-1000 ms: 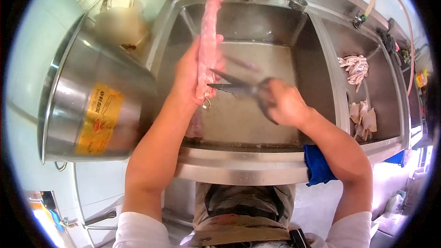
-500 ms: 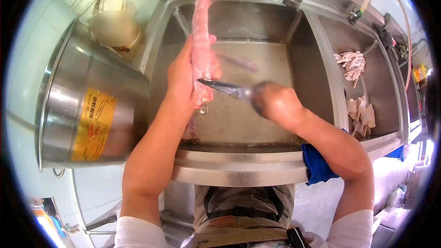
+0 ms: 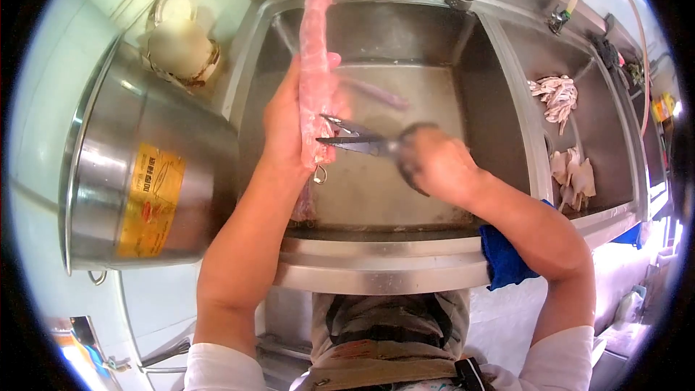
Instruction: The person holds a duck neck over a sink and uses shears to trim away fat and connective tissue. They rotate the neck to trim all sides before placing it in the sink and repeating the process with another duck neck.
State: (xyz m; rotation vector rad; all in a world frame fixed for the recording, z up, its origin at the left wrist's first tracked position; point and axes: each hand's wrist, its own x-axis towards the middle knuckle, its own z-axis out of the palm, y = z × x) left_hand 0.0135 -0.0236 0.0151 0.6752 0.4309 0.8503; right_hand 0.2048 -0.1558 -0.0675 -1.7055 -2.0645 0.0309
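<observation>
A long, pale pink piece of raw meat (image 3: 314, 51) lies lengthwise along my left hand (image 3: 283, 112). My fingers wrap round it from beneath, with fingertips showing at its right side. My right hand (image 3: 441, 161) is closed round the dark handles of a pair of scissors (image 3: 355, 141). Their blades stand apart, with both tips at the near end of the meat. A small metal ring (image 3: 320, 174) shows just below that end. Behind my left hand, a thin purplish strip (image 3: 376, 94) lies in the sink. Another piece of meat (image 3: 305, 203) is partly hidden by my left forearm.
The large steel sink basin (image 3: 499, 137) is under my hands. In the smaller basin at right lie pale strips (image 3: 557, 98) and flat pale pieces (image 3: 573, 177). A big steel pot (image 3: 94, 174) stands left. A blue cloth (image 3: 504, 257) hangs at the front edge.
The scissor blades have spread apart; earlier they looked closed, pointing at the meat. The meat stays in my left hand, almost unmoved. The view has shifted slightly.
</observation>
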